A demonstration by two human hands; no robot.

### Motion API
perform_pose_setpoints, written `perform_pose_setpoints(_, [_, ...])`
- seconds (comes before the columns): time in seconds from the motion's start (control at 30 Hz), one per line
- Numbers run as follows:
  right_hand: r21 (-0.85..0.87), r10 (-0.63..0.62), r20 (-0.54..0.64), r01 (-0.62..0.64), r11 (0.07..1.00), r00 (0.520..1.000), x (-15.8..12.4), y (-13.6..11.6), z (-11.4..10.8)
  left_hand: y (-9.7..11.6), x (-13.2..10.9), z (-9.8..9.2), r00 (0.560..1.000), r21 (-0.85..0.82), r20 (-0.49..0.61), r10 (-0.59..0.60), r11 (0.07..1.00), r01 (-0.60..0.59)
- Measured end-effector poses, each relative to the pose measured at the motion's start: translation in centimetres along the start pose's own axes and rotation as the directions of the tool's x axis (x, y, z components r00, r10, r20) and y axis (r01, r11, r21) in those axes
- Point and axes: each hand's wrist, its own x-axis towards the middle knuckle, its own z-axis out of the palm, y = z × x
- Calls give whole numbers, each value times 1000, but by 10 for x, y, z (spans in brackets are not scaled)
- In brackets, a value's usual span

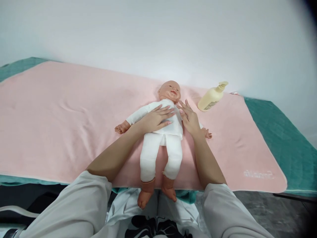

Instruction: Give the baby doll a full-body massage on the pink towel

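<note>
A baby doll (173,130) in a white top and trousers lies on its back on a pink mat (81,109), its head toward the wall and its feet hanging past the near edge. My left hand (156,119) rests flat across the doll's chest, fingers stretched out and pointing right. At the doll's shoulder and upper arm, on the right side, is my right hand (188,117), its fingers extended and slightly apart. That hand covers most of the doll's arm on that side; only the little hand shows beyond my wrist. Neither hand is wrapped around anything.
A pale yellow pump bottle (211,98) stands on the mat to the right of the doll's head. Green cloth (284,132) shows beneath the mat at both ends. A white wall (138,36) rises behind the bed. A white curved cable or tube (19,210) is at lower left.
</note>
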Motion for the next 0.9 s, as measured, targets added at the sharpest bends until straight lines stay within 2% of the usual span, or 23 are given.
perform_pose_setpoints(0.13, [39, -38, 44, 37, 999, 998, -1, -2, 2, -5, 1, 4, 972, 59, -108, -210, 974, 217])
perform_pose_setpoints(0.27, [108, -102, 60, 96, 990, 993, -2, -5, 5, -8, 2, 7, 891, 92, -229, -393, 902, 422])
perform_pose_setpoints(0.37, [184, -173, 102, 152, 971, 980, -3, -8, 8, -11, 1, 7, 836, 116, -306, -456, 853, 508])
perform_pose_setpoints(0.5, [235, -293, 212, 242, 941, 932, -6, -15, 11, -18, -1, 8, 803, 150, -363, -472, 821, 550])
perform_pose_setpoints(0.73, [170, -414, 385, 378, 910, 825, -8, -21, 15, -27, -4, 11, 811, 172, -376, -448, 827, 536])
perform_pose_setpoints(0.9, [40, -364, 445, 388, 921, 818, -6, -19, 15, -26, -4, 11, 814, 190, -375, -445, 822, 537])
